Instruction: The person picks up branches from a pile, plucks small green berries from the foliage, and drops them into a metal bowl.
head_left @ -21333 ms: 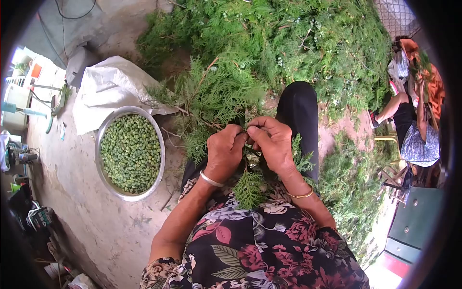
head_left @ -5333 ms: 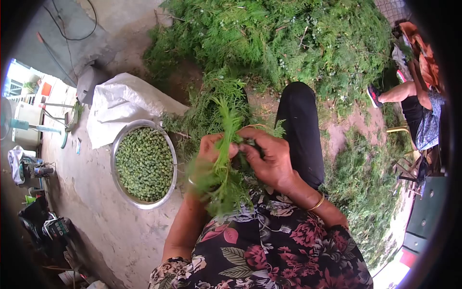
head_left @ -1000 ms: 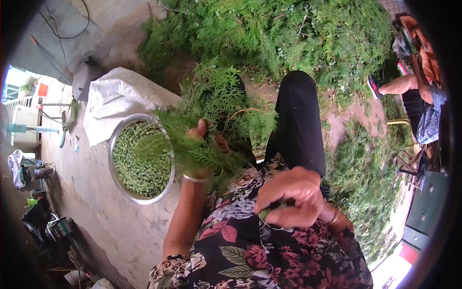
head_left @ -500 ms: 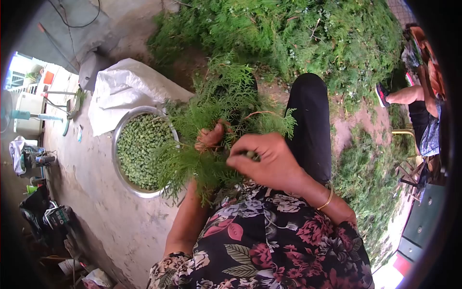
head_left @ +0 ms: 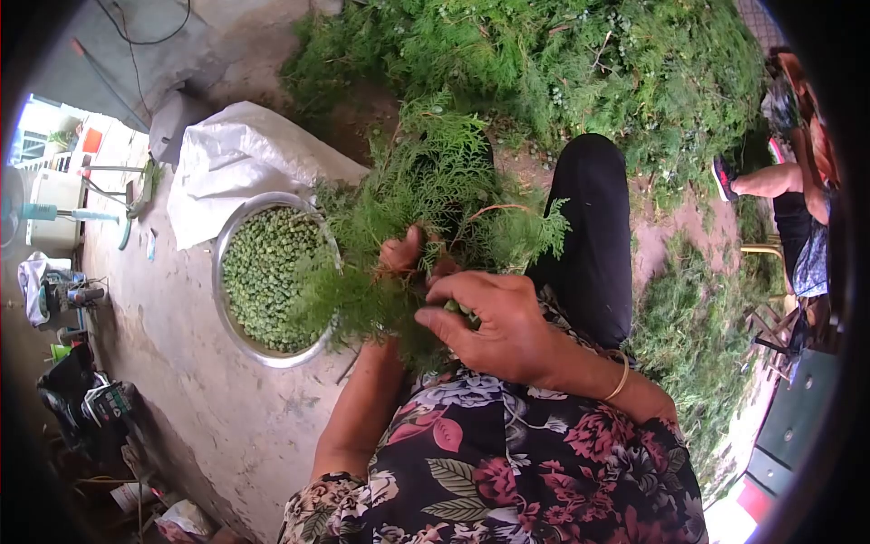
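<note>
A feathery green conifer branch (head_left: 435, 172) lies across my lap, and my left hand (head_left: 401, 252) is closed around its stems. Close beside it, my right hand (head_left: 494, 322) curls with thumb and fingers nearly meeting. Small green cones (head_left: 462, 311) show inside that curled palm. To the left of the branch, a round metal basin (head_left: 227, 313) stands on the floor, filled with many more green cones (head_left: 276, 281). Leafy sprays overlap the basin's right rim and partly hide my left fingers.
A white woven sack (head_left: 254, 150) lies behind the basin. Heaped cut branches (head_left: 562, 72) spread ahead and down the right side. Another person's leg (head_left: 770, 181) shows at far right. A fan (head_left: 41, 212) and tools (head_left: 100, 399) stand at left.
My right hand has shifted slightly down, its fingers still curled around cones. The lower sprays of the branch have swung and blurred, while my left hand keeps its hold.
</note>
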